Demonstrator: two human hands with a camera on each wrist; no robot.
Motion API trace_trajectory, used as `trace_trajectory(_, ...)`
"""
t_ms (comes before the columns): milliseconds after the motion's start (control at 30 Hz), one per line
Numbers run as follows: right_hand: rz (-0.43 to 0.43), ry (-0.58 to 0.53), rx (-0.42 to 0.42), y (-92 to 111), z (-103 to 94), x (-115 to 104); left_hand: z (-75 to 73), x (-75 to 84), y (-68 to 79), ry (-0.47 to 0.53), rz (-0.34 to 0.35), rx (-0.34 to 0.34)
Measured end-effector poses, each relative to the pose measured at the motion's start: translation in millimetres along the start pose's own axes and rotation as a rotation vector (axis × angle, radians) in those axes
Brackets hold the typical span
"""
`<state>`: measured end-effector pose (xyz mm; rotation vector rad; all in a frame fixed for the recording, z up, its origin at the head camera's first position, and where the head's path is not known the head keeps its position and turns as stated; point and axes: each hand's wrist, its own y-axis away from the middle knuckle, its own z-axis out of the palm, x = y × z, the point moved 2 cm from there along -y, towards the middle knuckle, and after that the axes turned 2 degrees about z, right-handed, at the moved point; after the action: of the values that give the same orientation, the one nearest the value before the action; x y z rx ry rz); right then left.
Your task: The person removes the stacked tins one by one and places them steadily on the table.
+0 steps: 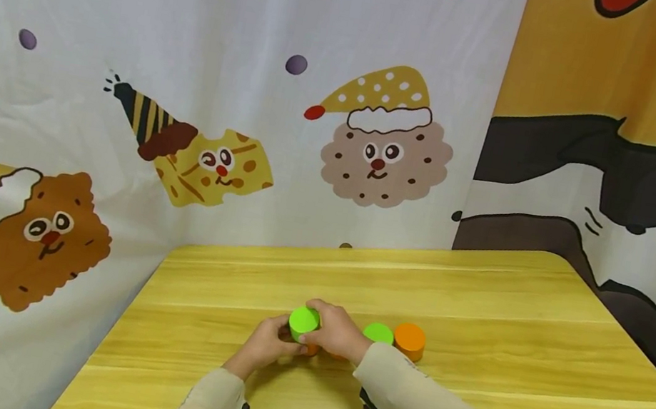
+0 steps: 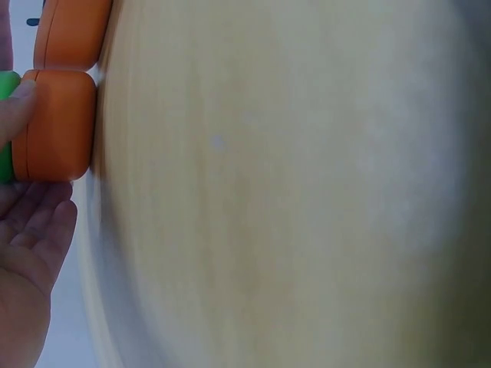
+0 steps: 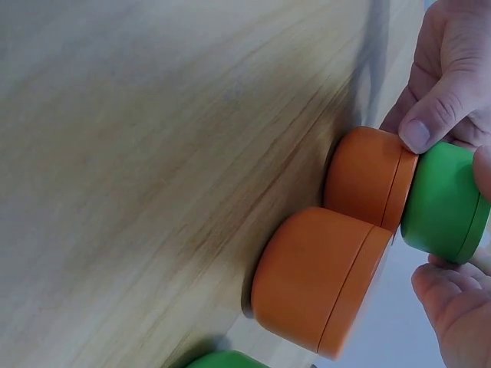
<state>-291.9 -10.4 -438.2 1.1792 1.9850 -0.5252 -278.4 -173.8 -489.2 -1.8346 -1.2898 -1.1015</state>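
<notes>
A green round tin is over an orange round tin that stands on the wooden table. My right hand grips the green tin, thumb on one side and fingers on the other. My left hand holds the orange tin below, its thumb near the lid's rim in the right wrist view. There, the green tin sits slightly offset from the orange tin; whether they touch is hard to tell. Beside them stands a second orange tin, mostly hidden behind my right hand in the head view.
To the right on the table stand another green tin, partly behind my right forearm, and another orange tin. A printed cloth with cartoon figures hangs behind the table's far edge and along its left side.
</notes>
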Motion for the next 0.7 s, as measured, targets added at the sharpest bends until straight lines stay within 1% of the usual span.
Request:
trace_trajectory(133, 0.010, -0.003, 0.009, 0.7, 0.3, -0.4, -0.3, -1.2, -0.3, 0.000, -0.004, -0.004)
trace_trajectory(267, 0.001, -0.002, 0.023, 1.3, -0.8, -1.4, -0.5, -1.2, 0.0, 0.015, -0.014, -0.007)
trace_trajectory(433, -0.001, -0.012, 0.029, 1.7, -3.3, -1.9, -0.2, 0.4, 0.7, 0.021, -0.006, -0.005)
trace_trajectory(567, 0.002, -0.002, 0.032, 2.5, -7.6, -4.2, 0.0, 0.2, 0.5, -0.002, 0.006, -0.002)
trace_trajectory(700, -0.011, 0.014, 0.036, 4.2, -13.5, -8.7, -0.3, 0.1, 0.4, -0.035, -0.005, 0.005)
